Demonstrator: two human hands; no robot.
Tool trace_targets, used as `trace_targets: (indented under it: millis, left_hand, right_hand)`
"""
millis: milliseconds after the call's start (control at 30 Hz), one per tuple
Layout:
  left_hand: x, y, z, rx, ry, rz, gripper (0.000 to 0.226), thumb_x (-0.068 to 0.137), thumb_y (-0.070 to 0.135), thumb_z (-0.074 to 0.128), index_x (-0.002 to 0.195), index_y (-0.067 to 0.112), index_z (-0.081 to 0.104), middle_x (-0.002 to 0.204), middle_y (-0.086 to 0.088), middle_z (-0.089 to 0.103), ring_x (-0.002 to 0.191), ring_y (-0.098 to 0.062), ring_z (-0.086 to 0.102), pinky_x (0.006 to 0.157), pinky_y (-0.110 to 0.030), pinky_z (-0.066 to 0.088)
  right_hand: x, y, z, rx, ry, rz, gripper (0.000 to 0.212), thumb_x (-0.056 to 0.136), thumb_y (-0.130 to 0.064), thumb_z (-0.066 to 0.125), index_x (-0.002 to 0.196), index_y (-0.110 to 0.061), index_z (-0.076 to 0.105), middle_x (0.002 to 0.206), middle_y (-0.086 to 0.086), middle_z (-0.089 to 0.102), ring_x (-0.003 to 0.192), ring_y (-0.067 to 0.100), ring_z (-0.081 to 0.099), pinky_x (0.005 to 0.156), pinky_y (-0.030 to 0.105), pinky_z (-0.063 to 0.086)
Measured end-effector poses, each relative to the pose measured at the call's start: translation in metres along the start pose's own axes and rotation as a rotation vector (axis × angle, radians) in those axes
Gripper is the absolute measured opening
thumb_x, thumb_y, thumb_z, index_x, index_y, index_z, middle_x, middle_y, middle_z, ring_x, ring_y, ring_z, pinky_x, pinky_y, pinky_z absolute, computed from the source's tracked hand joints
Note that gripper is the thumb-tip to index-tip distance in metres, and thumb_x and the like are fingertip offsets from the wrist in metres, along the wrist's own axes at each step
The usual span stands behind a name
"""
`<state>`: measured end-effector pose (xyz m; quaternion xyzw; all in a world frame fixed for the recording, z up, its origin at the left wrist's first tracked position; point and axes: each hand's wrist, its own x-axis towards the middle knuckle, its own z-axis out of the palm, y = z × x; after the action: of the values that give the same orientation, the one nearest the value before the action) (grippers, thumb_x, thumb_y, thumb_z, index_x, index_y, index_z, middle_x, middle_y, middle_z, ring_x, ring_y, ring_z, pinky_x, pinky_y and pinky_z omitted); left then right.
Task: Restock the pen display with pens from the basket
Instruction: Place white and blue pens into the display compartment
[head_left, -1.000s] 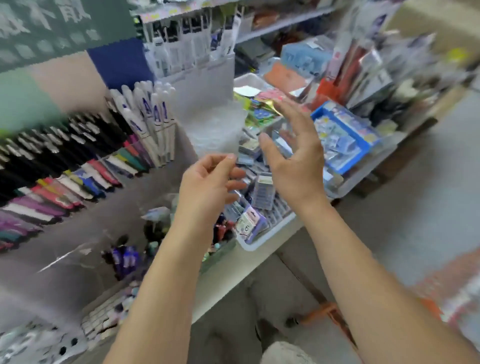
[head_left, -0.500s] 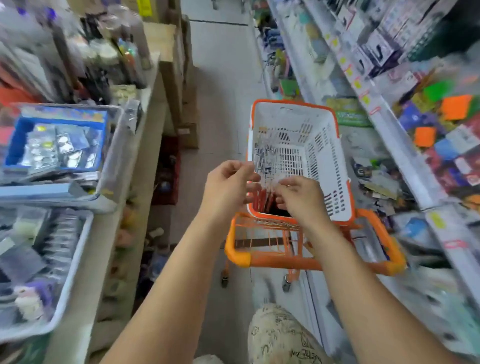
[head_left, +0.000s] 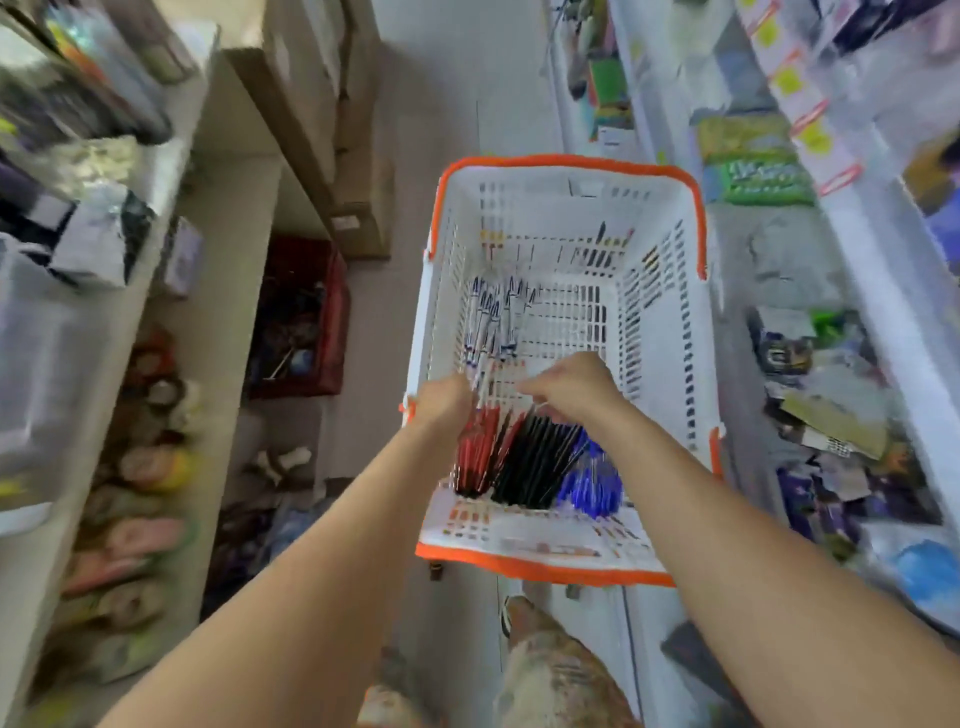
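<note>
We see one white basket (head_left: 660, 332) holding three pen bundles, red (head_left: 480, 452), black (head_left: 535, 462) and blue (head_left: 592, 480), at its near edge. Both hands, left (head_left: 444, 402) and right (head_left: 574, 387), reach in with fingers curled; what they grip is too blurred to tell.

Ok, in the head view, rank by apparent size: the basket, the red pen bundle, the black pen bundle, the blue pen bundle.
1. Basket, by far the largest.
2. Black pen bundle.
3. Red pen bundle and blue pen bundle: look alike, and the hands partly cover the bundles, so I won't rank them.
</note>
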<state>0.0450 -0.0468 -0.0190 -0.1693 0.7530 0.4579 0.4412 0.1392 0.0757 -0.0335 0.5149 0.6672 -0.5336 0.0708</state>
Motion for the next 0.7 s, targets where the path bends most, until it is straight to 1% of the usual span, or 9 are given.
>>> trace_targets:
  millis: [67,167,233,333,400,500,567,633,700]
  left_hand:
    - [0.029,0.004,0.015,0.038,0.019,0.003,0.031,0.101,0.023,0.040,0.113,0.003,0.060,0.116,-0.016,0.065,0.100,-0.031,0.064,0.082,-0.043,0.058]
    - [0.059,0.012,0.031,0.068,0.083,0.042,0.055,0.107,0.041,0.027,0.137,0.001,0.051,0.139,-0.017,0.056,0.129,-0.035,0.053,0.111,-0.050,0.041]
    - [0.075,0.014,0.040,0.094,0.153,0.048,0.066,0.107,0.049,0.018,0.144,0.004,0.048,0.147,-0.013,0.051,0.138,-0.034,0.045,0.118,-0.048,0.030]
    - [0.099,0.012,0.052,0.090,0.171,0.054,0.065,0.107,0.049,0.016,0.148,0.007,0.044,0.151,-0.014,0.048,0.140,-0.031,0.042,0.119,-0.039,0.026]
    - [0.113,0.008,0.058,0.071,0.187,0.039,0.064,0.108,0.048,0.018,0.149,0.007,0.042,0.152,-0.013,0.046,0.142,-0.028,0.040,0.118,-0.035,0.023]
    - [0.126,0.006,0.063,0.116,0.217,0.008,0.064,0.105,0.056,0.017,0.150,0.020,0.043,0.153,-0.002,0.045,0.144,-0.019,0.035,0.121,-0.032,0.015]
    - [0.130,0.008,0.068,0.114,0.154,0.005,0.062,0.106,0.054,0.013,0.156,0.022,0.030,0.161,0.002,0.033,0.149,-0.015,0.025,0.121,-0.030,0.009]
    - [0.129,0.012,0.073,0.087,0.110,0.006,0.059,0.108,0.046,0.012,0.158,0.016,0.024,0.164,0.000,0.026,0.150,-0.015,0.023,0.118,-0.028,0.012]
    - [0.134,0.017,0.077,0.104,0.109,0.027,0.058,0.108,0.045,0.013,0.152,0.013,0.034,0.161,-0.003,0.033,0.146,-0.018,0.032,0.113,-0.027,0.021]
  right_hand:
    - [0.038,0.002,0.018,-0.070,-0.060,0.044,0.034,0.079,-0.031,0.085,0.085,-0.001,0.070,0.075,0.010,0.073,0.053,0.015,0.064,0.056,0.024,0.048]
    - [0.087,0.008,0.054,-0.073,-0.111,0.112,0.046,0.076,-0.038,0.087,0.101,-0.007,0.063,0.094,0.010,0.074,0.073,0.021,0.071,0.058,0.027,0.053]
    - [0.110,0.010,0.076,-0.142,-0.122,0.113,0.044,0.079,-0.040,0.084,0.093,-0.004,0.063,0.087,0.011,0.070,0.071,0.023,0.068,0.054,0.026,0.047]
    - [0.127,0.014,0.096,-0.185,-0.054,0.070,0.040,0.089,-0.024,0.071,0.064,-0.011,0.042,0.064,0.002,0.046,0.056,0.018,0.047,0.051,0.027,0.034]
    - [0.133,0.016,0.102,-0.221,-0.011,0.040,0.039,0.091,-0.013,0.063,0.061,-0.012,0.039,0.060,0.002,0.044,0.052,0.014,0.043,0.048,0.028,0.032]
    - [0.141,0.019,0.104,-0.277,0.018,-0.010,0.035,0.090,-0.007,0.057,0.064,-0.015,0.036,0.061,0.001,0.041,0.051,0.012,0.036,0.045,0.026,0.024]
    - [0.143,0.021,0.102,-0.288,0.001,-0.028,0.035,0.090,-0.002,0.054,0.064,-0.016,0.035,0.063,0.001,0.040,0.052,0.012,0.035,0.046,0.026,0.023]
    - [0.144,0.024,0.095,-0.303,-0.039,-0.046,0.036,0.089,0.000,0.056,0.060,-0.013,0.039,0.060,0.003,0.044,0.051,0.013,0.040,0.044,0.025,0.026]
    - [0.142,0.025,0.084,-0.293,-0.044,-0.080,0.039,0.090,-0.003,0.060,0.056,-0.012,0.042,0.054,0.003,0.045,0.045,0.012,0.043,0.041,0.022,0.028]
